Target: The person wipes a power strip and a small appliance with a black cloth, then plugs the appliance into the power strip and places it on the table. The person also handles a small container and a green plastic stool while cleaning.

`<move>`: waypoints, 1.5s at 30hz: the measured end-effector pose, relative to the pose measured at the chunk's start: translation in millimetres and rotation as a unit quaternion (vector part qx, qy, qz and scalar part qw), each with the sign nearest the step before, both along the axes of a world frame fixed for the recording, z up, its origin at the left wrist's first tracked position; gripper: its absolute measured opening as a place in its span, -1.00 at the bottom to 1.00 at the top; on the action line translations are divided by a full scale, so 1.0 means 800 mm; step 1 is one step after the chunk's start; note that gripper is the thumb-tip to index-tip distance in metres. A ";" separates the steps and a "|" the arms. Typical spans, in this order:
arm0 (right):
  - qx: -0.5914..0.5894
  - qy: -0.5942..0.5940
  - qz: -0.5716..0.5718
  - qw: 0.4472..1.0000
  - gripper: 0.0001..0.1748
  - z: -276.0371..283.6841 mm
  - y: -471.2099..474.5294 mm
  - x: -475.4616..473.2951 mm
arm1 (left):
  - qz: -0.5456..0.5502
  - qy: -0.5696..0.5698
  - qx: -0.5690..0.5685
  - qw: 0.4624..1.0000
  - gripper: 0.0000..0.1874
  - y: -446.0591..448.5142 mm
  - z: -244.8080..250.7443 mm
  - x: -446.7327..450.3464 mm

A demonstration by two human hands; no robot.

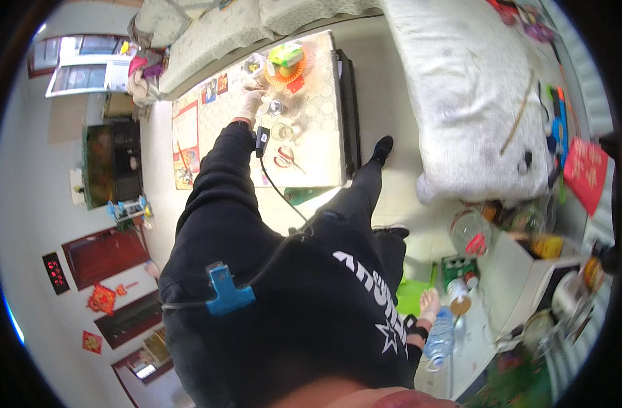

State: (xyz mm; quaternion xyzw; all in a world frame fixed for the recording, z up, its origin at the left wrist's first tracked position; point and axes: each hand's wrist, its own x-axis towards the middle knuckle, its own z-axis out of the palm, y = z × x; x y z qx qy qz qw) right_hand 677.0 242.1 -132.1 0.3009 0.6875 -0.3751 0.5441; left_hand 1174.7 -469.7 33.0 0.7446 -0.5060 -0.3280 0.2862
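Observation:
My left hand (pixel 250 100), in what looks like a thin pale glove, reaches over the patterned tablecloth (pixel 316 112); glare blurs its fingers, and whether it holds anything is unclear. Near it are a small clear glass (pixel 275 107), a white container (pixel 254 65) and an orange basket (pixel 273 76) bearing a green-and-white packet (pixel 286 54). A clear glass bowl (pixel 283 131) and red-handled scissors (pixel 285 157) lie closer to me. My right hand (pixel 429 304), similarly covered, hangs low at my right side with nothing visible in it, beside a large clear plastic bottle (pixel 440 334).
A sofa (pixel 219 51) runs behind the table, and a white-covered seat (pixel 469 102) stands to the right. A white cabinet (pixel 510 280) with kitchen items is at the lower right, near a green stool (pixel 413 296). A black cable (pixel 280 191) runs from my left wrist.

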 end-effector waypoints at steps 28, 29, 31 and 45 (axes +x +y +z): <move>0.114 0.055 0.385 0.914 -0.63 0.071 -0.559 -0.029 | 0.218 0.203 -0.083 0.951 -0.58 -0.290 -0.210 0.157; 0.119 0.063 0.383 0.914 -0.63 0.067 -0.558 -0.031 | 0.193 0.222 -0.074 0.953 -0.62 -0.262 -0.190 0.133; 0.088 0.069 0.383 0.917 -0.65 0.058 -0.556 -0.031 | 0.103 0.288 -0.037 0.951 -0.65 -0.208 -0.152 0.079; -0.022 0.150 0.226 0.962 -0.54 0.087 -0.323 -0.027 | -0.255 0.436 0.361 0.784 -0.61 0.149 -0.041 -0.280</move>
